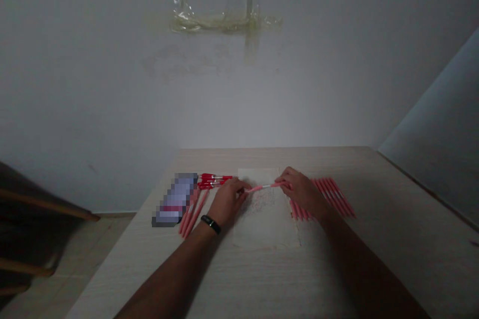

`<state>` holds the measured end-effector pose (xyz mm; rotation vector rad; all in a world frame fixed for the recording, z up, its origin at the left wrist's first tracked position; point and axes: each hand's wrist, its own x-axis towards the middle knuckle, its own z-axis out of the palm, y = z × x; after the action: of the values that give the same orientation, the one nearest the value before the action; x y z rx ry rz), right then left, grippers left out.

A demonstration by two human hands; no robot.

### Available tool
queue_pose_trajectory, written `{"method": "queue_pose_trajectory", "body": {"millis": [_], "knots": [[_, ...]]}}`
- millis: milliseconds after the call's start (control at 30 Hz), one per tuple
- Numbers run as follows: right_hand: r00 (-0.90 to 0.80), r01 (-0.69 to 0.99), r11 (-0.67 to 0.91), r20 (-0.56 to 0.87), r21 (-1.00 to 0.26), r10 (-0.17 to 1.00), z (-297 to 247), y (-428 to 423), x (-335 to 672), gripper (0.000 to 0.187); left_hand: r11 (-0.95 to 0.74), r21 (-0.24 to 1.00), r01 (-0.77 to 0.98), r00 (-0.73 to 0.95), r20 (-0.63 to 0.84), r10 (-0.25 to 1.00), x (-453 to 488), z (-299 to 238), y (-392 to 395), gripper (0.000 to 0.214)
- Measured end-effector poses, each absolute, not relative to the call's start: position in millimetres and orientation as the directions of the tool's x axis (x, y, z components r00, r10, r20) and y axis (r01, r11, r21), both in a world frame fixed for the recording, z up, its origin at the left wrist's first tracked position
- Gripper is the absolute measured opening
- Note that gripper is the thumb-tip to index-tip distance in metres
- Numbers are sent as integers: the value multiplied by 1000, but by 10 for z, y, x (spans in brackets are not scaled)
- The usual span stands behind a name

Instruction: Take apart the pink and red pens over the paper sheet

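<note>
My left hand and my right hand hold a slim pink pen between them over a sheet of paper. Its middle section looks clear, and each hand grips one end. Clear pens with red parts lie in a bunch just beyond my left hand. Below them, several pink pen barrels lie slanted. By my right hand, a fanned row of pink pens lies on the table. A black wristband circles my left wrist.
The light wooden table ends at a white wall. A pixelated package lies left of the pens. A wooden chair stands beyond the table's left edge, above a tiled floor. Tape residue marks the wall.
</note>
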<state>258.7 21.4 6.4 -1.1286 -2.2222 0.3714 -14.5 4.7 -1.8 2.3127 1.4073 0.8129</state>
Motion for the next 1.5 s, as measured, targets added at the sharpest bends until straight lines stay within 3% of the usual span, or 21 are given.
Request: {"method": "queue_pose_trajectory", "body": {"millis": [233, 400, 500, 633, 767, 900, 1000, 1100, 1200, 1367, 1500], "knots": [[-491, 509, 643, 421, -572, 763, 23, 131, 2404, 22, -519, 543, 661, 419, 307, 855, -142, -28, 62, 20], [-394, 499, 494, 322, -712, 861, 82, 76, 2396, 22, -536, 573, 619, 418, 338, 843, -154, 6, 65, 18], [-384, 524, 429, 245, -736, 890, 70, 86, 2418, 24, -553, 583, 595, 420, 361, 832, -146, 8, 68, 15], [-385, 542, 470, 292, -696, 876, 47, 126, 2464, 29, -557, 573, 601, 406, 381, 830, -148, -19, 82, 13], [-403, 577, 523, 339, -627, 850, 71, 155, 2498, 7, -553, 557, 619, 395, 388, 833, -158, -37, 90, 13], [-460, 602, 552, 315, -577, 830, 81, 168, 2500, 20, -551, 545, 632, 388, 393, 834, -159, -35, 91, 12], [-427, 604, 533, 325, -593, 844, 61, 176, 2506, 9, -547, 539, 640, 387, 390, 836, -160, -38, 98, 13], [-457, 605, 569, 342, -557, 821, 42, 188, 2512, 10, -548, 540, 638, 392, 385, 835, -161, -45, 105, 14], [-512, 611, 591, 307, -527, 803, 30, 193, 2509, 23, -542, 543, 641, 389, 379, 840, -159, -41, 102, 14], [-467, 628, 551, 299, -550, 832, 19, 183, 2505, 11, -540, 545, 642, 390, 374, 841, -152, -17, 88, 13], [-511, 618, 578, 287, -533, 811, 23, 180, 2509, 27, -545, 551, 631, 398, 373, 838, -151, -17, 89, 13]]}}
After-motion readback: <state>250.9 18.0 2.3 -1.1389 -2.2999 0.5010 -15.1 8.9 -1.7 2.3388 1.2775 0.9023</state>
